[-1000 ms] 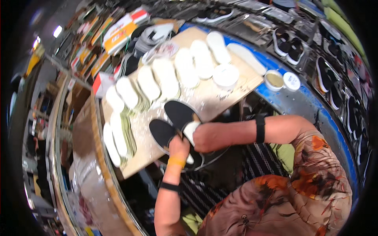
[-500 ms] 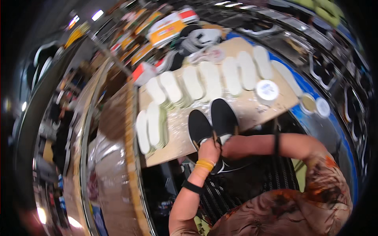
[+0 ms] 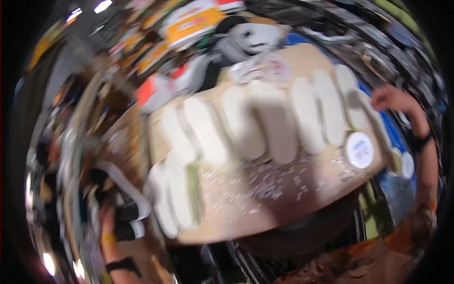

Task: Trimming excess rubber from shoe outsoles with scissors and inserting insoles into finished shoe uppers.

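On the left, a pair of black slip-on shoes (image 3: pixel 124 208) with white soles is tilted and smeared by motion. My left hand (image 3: pixel 108 222), with a yellow band at its wrist, is closed at the shoes; its fingers are partly hidden. Far to the right, my right hand (image 3: pixel 396 101) is raised beside the board's right edge, fingers loosely bent and apart, with nothing visible in them. It is nearest the white insoles (image 3: pixel 351 94) at that end. Several more insoles (image 3: pixel 206 128) lie in rows and stacks across the wooden board (image 3: pixel 227 232).
A round white-lidded tub (image 3: pixel 360 150) stands at the board's right, with small scraps (image 3: pixel 269 187) scattered at the front. Shoes (image 3: pixel 250 38) and orange-and-white boxes (image 3: pixel 194 23) are piled behind. Racks (image 3: pixel 326 35) line the right; a rail (image 3: pixel 78 156) runs along the left.
Both hands have left the board's front middle. The left moved left with the black shoes; the right let go and swung to the far right. The view has shifted closer over the board.
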A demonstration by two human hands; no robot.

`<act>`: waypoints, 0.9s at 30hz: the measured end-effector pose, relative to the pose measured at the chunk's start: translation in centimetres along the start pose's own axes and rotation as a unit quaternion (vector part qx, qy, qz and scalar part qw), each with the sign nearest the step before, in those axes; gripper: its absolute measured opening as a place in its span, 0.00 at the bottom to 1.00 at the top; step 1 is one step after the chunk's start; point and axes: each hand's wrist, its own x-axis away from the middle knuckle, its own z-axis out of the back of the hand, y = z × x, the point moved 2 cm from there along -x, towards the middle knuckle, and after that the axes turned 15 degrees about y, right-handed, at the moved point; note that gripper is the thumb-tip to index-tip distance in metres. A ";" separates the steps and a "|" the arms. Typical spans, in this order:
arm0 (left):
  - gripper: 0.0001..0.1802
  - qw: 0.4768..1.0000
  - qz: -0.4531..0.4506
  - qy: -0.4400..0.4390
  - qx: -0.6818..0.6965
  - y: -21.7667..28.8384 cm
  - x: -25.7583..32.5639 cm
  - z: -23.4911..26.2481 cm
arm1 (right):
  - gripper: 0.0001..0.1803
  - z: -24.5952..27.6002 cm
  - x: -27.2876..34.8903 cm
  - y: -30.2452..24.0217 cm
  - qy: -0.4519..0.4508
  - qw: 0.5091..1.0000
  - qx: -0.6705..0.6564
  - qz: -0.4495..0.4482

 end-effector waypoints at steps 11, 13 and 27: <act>0.19 0.981 -0.142 -0.070 0.109 31.3 14.3 -10.7 | 0.12 4.8 -20.6 20.5 -0.141 0.952 0.199 -0.183; 0.17 0.958 -0.177 -0.148 0.172 32.5 21.3 -13.5 | 0.12 5.4 -24.6 25.6 -0.203 0.808 0.543 0.105; 0.24 0.972 -0.177 -0.156 -0.015 37.9 31.5 -20.7 | 0.08 -2.6 -7.8 24.0 0.032 0.950 -0.162 -0.266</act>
